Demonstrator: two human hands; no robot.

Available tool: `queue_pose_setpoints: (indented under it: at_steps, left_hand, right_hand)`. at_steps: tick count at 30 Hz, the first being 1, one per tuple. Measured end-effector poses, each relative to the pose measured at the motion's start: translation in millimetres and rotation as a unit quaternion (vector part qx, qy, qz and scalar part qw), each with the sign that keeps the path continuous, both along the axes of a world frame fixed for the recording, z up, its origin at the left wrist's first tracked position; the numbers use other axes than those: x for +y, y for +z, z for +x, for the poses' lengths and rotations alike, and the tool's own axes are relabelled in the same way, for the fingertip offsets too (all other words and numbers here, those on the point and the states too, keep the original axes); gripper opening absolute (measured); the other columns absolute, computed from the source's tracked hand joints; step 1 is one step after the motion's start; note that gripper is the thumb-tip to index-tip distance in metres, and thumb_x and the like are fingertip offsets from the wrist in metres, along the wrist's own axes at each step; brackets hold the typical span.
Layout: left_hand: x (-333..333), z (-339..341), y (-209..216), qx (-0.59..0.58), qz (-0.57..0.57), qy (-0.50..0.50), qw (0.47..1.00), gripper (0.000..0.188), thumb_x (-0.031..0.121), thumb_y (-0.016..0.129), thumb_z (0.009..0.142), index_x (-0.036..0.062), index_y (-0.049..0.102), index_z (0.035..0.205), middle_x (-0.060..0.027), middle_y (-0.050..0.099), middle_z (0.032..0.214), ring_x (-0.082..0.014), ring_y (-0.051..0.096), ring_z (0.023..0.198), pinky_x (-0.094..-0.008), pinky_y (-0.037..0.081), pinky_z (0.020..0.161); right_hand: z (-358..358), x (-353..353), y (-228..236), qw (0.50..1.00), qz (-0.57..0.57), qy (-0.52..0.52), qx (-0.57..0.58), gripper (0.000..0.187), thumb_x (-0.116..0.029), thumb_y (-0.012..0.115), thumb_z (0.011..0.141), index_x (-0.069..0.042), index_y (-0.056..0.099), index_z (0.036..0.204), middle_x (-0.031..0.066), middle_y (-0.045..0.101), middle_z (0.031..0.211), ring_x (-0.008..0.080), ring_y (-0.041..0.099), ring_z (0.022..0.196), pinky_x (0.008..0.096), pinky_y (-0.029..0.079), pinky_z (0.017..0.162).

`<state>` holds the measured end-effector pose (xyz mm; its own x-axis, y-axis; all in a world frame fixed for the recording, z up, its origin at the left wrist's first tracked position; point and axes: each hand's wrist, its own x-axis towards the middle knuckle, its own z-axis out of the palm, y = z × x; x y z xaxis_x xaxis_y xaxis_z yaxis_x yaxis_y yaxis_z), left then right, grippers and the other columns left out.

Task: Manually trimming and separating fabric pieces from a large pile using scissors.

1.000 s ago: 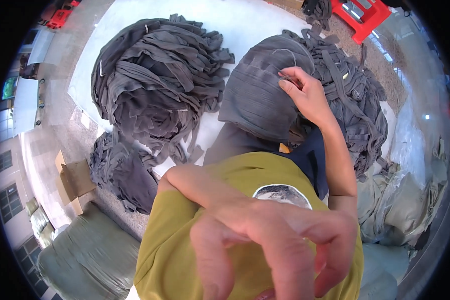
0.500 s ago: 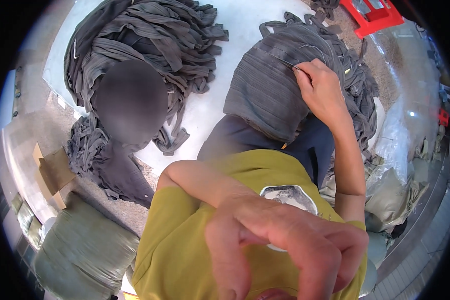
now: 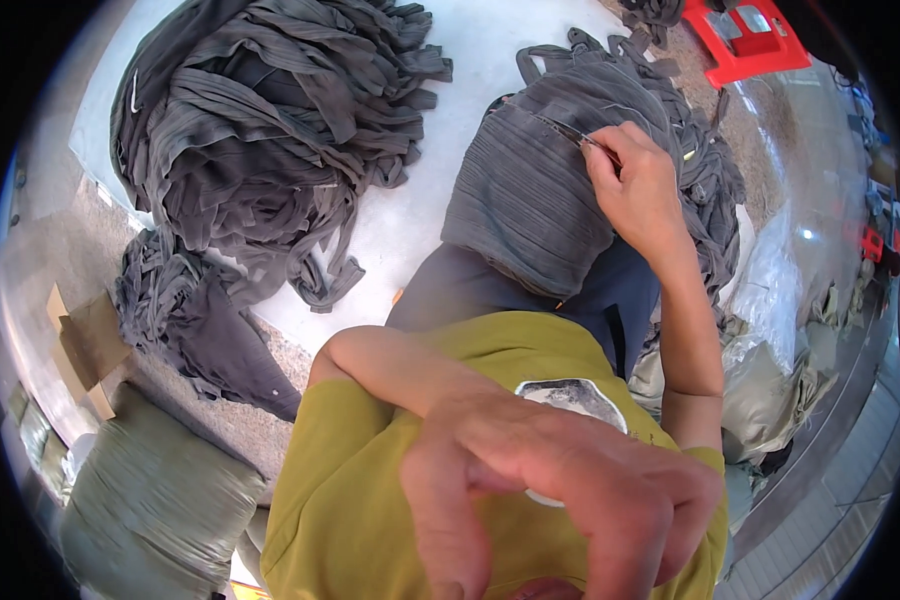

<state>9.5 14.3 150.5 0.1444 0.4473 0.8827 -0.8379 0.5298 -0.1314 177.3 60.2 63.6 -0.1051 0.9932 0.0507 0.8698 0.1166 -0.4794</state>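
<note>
Dark grey ribbed cloth (image 3: pixel 525 200) is draped over my lap, in dark trousers. My right hand (image 3: pixel 645 185) is closed on slim metal thread snips (image 3: pixel 567 130), whose pointed blades lie over the upper part of this cloth. Large and close to the view, my left hand (image 3: pixel 560 465) is raised in front of my yellow-green shirt (image 3: pixel 355 480). Its thumb and bent fingers are apart, and nothing shows between them. The lower edge cuts off some of its fingertips.
A large heap of grey garments (image 3: pixel 260 120) lies on a white sheet (image 3: pixel 400 225) at left. More grey cloth (image 3: pixel 195 320) sits below it, near an open cardboard box (image 3: pixel 90 345) and a greenish wrapped bundle (image 3: pixel 155 500). A red plastic stool (image 3: pixel 750 45) stands far right, clear plastic (image 3: pixel 770 300) nearer.
The whole scene has slid slightly left in the view. The snips' blades now show more clearly over the cloth. A dark round blur that covered part of the left heap is gone.
</note>
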Motion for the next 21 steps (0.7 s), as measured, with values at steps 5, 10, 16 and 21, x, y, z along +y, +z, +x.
queue_pose_setpoints:
  at_steps: [5,10,16,21]
  left_hand:
    - [-26.5,-2.7,-11.9,0.178,-0.192,0.100,0.960,0.026,0.029,0.054,0.098,0.0054,0.065,0.093,-0.0151,0.064,0.092,-0.0307,0.061,0.074,-0.0405,0.051,0.063]
    - [46.1,-9.2,-148.7,0.652,-0.216,0.428,0.587,0.021,0.005,0.068,0.087,0.0017,0.063,0.107,-0.0039,0.058,0.103,-0.0105,0.055,0.093,-0.0228,0.044,0.080]
    - [59.0,11.2,-163.9,0.683,-0.153,0.447,0.557,0.024,0.015,0.075,0.082,0.0069,0.069,0.104,-0.0057,0.059,0.107,-0.0209,0.054,0.105,-0.0320,0.041,0.090]
    - [64.3,23.6,-183.2,0.701,-0.110,0.538,0.455,0.007,0.005,0.073,0.082,0.0007,0.068,0.084,-0.0004,0.061,0.086,-0.0101,0.053,0.081,-0.0232,0.042,0.074]
  right_hand:
    - [8.3,2.9,-4.1,0.994,0.003,0.010,0.109,0.009,-0.008,0.069,0.084,-0.001,0.068,0.089,0.0112,0.061,0.078,0.0220,0.061,0.066,0.0307,0.048,0.062]
    - [21.6,-4.6,-17.2,0.957,-0.041,-0.007,0.286,0.009,-0.003,0.071,0.084,0.002,0.069,0.091,0.0009,0.060,0.080,0.0060,0.055,0.071,0.0209,0.042,0.064]
    - [18.7,-7.3,-16.7,0.950,-0.009,-0.015,0.311,0.009,-0.004,0.072,0.084,0.001,0.070,0.091,0.0014,0.060,0.079,0.0067,0.055,0.070,0.0220,0.042,0.062]
    - [19.8,-9.6,-25.3,0.949,0.084,-0.010,0.303,0.008,-0.008,0.070,0.086,0.000,0.070,0.089,0.0046,0.063,0.078,0.0116,0.057,0.064,0.0268,0.044,0.058]
